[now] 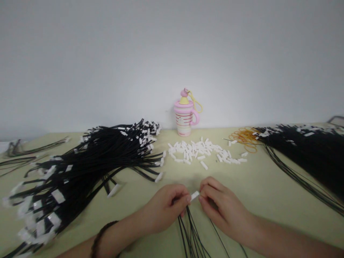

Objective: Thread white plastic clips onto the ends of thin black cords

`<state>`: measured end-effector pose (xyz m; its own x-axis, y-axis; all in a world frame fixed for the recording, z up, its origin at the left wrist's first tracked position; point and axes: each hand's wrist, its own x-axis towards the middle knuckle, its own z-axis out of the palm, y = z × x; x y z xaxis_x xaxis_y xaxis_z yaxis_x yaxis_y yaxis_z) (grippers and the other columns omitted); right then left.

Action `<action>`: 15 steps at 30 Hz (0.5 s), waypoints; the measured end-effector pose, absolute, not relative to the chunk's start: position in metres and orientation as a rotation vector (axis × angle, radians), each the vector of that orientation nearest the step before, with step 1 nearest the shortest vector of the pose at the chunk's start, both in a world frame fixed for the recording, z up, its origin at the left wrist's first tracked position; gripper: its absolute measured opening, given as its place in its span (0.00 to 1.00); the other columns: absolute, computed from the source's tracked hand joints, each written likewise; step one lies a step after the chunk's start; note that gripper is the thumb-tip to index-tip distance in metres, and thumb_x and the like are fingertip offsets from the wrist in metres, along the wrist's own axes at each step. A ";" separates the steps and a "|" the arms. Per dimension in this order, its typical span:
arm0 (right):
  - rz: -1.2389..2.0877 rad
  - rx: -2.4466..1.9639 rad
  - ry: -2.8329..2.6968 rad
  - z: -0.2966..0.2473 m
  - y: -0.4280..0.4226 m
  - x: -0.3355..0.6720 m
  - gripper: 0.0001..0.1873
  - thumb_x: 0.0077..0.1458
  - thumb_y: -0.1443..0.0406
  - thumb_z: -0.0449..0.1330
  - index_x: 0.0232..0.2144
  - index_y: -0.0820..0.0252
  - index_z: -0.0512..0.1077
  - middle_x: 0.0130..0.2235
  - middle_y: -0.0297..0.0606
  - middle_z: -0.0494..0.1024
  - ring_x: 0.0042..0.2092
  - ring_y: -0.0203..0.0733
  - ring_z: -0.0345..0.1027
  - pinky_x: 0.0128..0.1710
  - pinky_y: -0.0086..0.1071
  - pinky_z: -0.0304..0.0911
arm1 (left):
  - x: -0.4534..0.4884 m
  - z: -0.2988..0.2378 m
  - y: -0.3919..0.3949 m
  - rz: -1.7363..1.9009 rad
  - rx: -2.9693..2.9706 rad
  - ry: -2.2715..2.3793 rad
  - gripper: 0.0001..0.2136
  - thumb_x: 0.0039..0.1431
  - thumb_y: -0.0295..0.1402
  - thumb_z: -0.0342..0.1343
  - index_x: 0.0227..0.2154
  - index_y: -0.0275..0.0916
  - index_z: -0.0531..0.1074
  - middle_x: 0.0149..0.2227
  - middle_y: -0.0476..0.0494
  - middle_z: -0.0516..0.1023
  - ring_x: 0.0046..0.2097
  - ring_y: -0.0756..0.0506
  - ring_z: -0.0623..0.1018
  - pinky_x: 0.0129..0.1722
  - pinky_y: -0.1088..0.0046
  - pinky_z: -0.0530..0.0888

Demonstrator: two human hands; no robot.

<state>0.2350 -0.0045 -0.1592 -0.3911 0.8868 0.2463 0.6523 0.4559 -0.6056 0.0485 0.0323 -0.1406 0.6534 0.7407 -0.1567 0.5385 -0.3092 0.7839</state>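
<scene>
My left hand (pixel 166 208) and my right hand (pixel 220 208) meet low in the middle of the view, both closed in a pinch. Between their fingertips sits a small white connector (pixel 195 195). Several thin black wires (pixel 189 233) run down from under my left fingers toward me. A dark band circles my left wrist. Just beyond my hands lies a scatter of loose white connectors (pixel 204 150) on the pale green table (pixel 258 186).
A big heap of black wires with white ends (pixel 88 168) fills the left. Another black wire heap (pixel 309 150) lies at the right, with orange rubber bands (pixel 244 138) beside it. A pink and white cup (pixel 185 114) stands by the wall.
</scene>
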 end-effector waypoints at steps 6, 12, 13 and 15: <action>0.655 -1.103 -2.101 -0.159 -0.008 0.233 0.05 0.50 0.73 0.48 0.23 0.63 0.56 0.40 0.35 0.63 0.35 0.27 0.57 0.31 0.20 0.53 | 0.048 -0.138 0.032 0.272 1.945 0.928 0.15 0.57 0.39 0.41 0.23 0.35 0.63 0.20 0.53 0.63 0.23 0.55 0.61 0.23 0.81 0.57; 0.688 -1.089 -2.123 -0.160 -0.010 0.232 0.04 0.51 0.73 0.47 0.27 0.63 0.58 0.31 0.35 0.63 0.31 0.28 0.55 0.29 0.21 0.52 | 0.048 -0.136 0.033 0.250 1.893 0.903 0.14 0.56 0.39 0.41 0.24 0.35 0.64 0.20 0.53 0.64 0.23 0.55 0.61 0.23 0.82 0.58; 0.688 -1.096 -2.138 -0.159 -0.010 0.232 0.04 0.52 0.73 0.46 0.27 0.64 0.59 0.31 0.36 0.62 0.32 0.29 0.56 0.30 0.22 0.52 | 0.048 -0.135 0.032 0.253 1.896 0.903 0.14 0.56 0.39 0.41 0.24 0.35 0.64 0.20 0.52 0.64 0.23 0.55 0.62 0.23 0.82 0.58; 0.686 -1.102 -2.169 -0.157 -0.011 0.231 0.04 0.53 0.72 0.45 0.28 0.64 0.59 0.32 0.37 0.62 0.34 0.30 0.56 0.32 0.23 0.54 | 0.047 -0.135 0.032 0.249 1.904 0.901 0.14 0.56 0.39 0.41 0.24 0.35 0.64 0.21 0.52 0.64 0.24 0.55 0.62 0.23 0.82 0.58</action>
